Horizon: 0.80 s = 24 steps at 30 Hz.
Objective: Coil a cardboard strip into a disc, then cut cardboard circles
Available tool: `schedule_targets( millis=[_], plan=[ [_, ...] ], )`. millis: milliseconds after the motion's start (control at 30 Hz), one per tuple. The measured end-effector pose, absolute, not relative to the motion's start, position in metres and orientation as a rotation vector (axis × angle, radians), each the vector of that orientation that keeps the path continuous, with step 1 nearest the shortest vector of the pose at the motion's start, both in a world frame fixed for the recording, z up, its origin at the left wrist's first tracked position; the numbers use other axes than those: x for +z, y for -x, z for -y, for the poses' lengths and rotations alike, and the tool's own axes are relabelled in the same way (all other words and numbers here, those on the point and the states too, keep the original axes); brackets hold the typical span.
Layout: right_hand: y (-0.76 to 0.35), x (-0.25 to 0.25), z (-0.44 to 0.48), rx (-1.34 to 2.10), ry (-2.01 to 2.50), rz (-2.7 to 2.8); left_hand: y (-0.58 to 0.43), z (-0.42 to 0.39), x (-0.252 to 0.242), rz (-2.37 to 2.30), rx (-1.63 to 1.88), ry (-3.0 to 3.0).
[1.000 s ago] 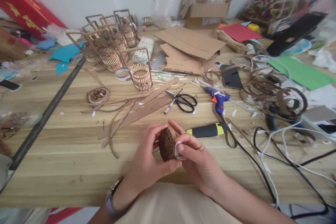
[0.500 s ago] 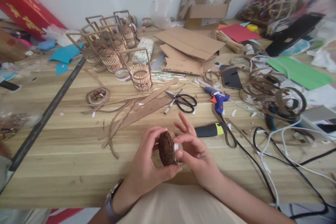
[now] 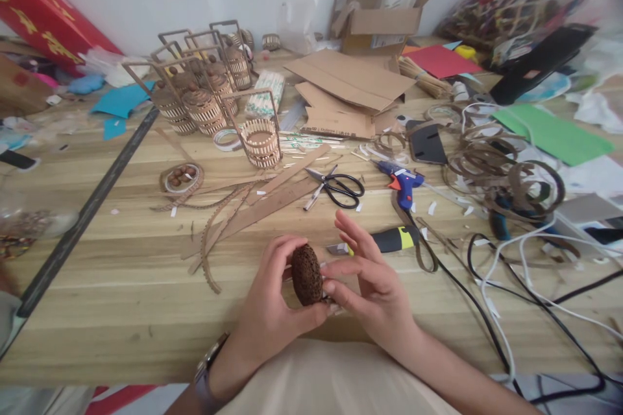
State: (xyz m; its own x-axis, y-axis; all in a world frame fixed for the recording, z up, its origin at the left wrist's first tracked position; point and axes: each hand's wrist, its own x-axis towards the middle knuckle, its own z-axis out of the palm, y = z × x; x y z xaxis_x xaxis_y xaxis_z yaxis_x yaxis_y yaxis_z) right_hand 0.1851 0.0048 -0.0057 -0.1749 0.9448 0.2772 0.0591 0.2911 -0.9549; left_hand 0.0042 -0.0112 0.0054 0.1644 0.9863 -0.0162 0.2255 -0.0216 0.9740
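Observation:
My left hand is closed round the rim of a thick, dark brown coiled disc with a honeycombed face, turned on edge. At the disc's right side, my right hand pinches thumb and forefinger together, its other fingers raised and spread. A bit of something white shows at that pinch, mostly hidden by the fingertips. Just beyond the right hand lies a black-and-yellow utility knife. Black-handled scissors and a blue glue gun rest farther out.
Several handled stick baskets stand at back left, one open basket nearer. Cardboard sheets and a box occupy the back. Coiled brown strips and cables crowd the right. A dish of brown balls sits left.
Both hands stay at the disc, which has shifted slightly left. The white piece at my right fingertips shows less. My right hand has moved slightly, uncovering the knife's blade end.

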Motion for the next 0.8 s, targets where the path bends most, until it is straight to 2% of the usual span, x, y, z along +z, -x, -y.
schedule_targets(
  millis=[433,800],
  plan=[
    [-0.1896,-0.0046,-0.0116,1.024,0.966,1.579,0.0011,0.0128,0.0045,-1.145,0.833,-1.332],
    [-0.194,-0.0096,-0.0122,0.717,0.904,1.811,-0.0006,0.0123,0.0069,-1.223,0.849,-1.321]
  ],
)
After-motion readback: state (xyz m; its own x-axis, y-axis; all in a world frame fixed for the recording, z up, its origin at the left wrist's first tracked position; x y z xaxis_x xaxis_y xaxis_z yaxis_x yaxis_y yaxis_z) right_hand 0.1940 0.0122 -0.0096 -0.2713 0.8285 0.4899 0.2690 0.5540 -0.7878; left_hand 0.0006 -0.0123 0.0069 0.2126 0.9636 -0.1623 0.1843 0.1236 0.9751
